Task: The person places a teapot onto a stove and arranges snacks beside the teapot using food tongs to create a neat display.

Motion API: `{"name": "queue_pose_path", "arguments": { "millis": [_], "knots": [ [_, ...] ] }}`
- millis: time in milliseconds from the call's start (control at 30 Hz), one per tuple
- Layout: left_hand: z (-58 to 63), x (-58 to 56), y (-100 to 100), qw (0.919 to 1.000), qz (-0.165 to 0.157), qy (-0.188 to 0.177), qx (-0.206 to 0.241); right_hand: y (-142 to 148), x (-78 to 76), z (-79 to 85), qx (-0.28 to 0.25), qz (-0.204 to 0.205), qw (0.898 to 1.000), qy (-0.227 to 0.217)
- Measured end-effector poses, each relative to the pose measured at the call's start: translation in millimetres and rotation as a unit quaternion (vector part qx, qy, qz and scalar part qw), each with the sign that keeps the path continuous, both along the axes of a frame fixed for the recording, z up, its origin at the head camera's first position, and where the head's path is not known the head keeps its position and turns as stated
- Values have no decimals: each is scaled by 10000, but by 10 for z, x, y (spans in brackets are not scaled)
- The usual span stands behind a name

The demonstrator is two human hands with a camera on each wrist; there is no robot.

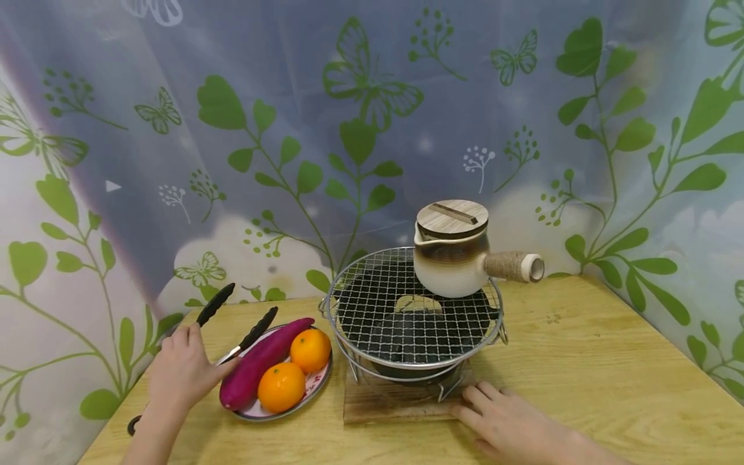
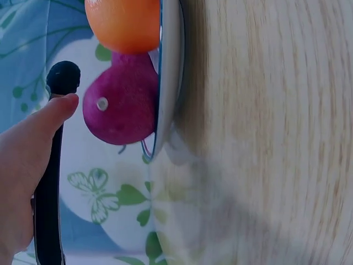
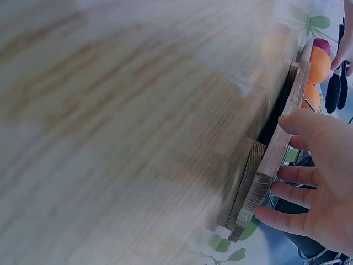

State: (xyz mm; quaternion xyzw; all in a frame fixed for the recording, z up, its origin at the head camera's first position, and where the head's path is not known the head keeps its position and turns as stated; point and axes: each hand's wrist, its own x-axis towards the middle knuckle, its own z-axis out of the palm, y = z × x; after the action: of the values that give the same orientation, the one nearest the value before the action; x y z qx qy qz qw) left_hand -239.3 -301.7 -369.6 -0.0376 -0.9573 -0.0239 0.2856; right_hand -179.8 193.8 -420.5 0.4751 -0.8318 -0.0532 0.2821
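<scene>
My left hand (image 1: 181, 369) grips a pair of tongs (image 1: 256, 330) with black tips spread apart, pointing up and away. In the left wrist view the thumb lies along one dark arm of the tongs (image 2: 48, 193). Beside that hand is a plate (image 1: 323, 381) bearing a long purple vegetable (image 1: 256, 374) and two oranges (image 1: 281, 387). The tongs overlap the plate's left rim in the head view. My right hand (image 1: 502, 416) rests with relaxed fingers at the right front corner of a wooden board (image 1: 395, 408), its fingertips at the board's edge (image 3: 276, 154).
On the board stands a round tabletop grill with a wire mesh (image 1: 401, 336) over a dark bowl. A cream and brown teapot (image 1: 450, 268) with a wooden lid sits on the mesh's back right, its wrapped handle (image 1: 506, 265) pointing right. A patterned curtain (image 1: 372, 129) hangs behind the table (image 1: 599, 361).
</scene>
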Motion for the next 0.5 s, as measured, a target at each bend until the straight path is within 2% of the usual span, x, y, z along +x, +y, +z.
{"name": "queue_pose_path", "arguments": {
  "millis": [267,500],
  "knots": [
    [76,45,125,9992,-231,212,-240,1,2,-10,-63,-1,10000,12],
    [143,134,261,9977,-297,64,-609,2,3,-2,26,-10,9998,-174]
  ]
}}
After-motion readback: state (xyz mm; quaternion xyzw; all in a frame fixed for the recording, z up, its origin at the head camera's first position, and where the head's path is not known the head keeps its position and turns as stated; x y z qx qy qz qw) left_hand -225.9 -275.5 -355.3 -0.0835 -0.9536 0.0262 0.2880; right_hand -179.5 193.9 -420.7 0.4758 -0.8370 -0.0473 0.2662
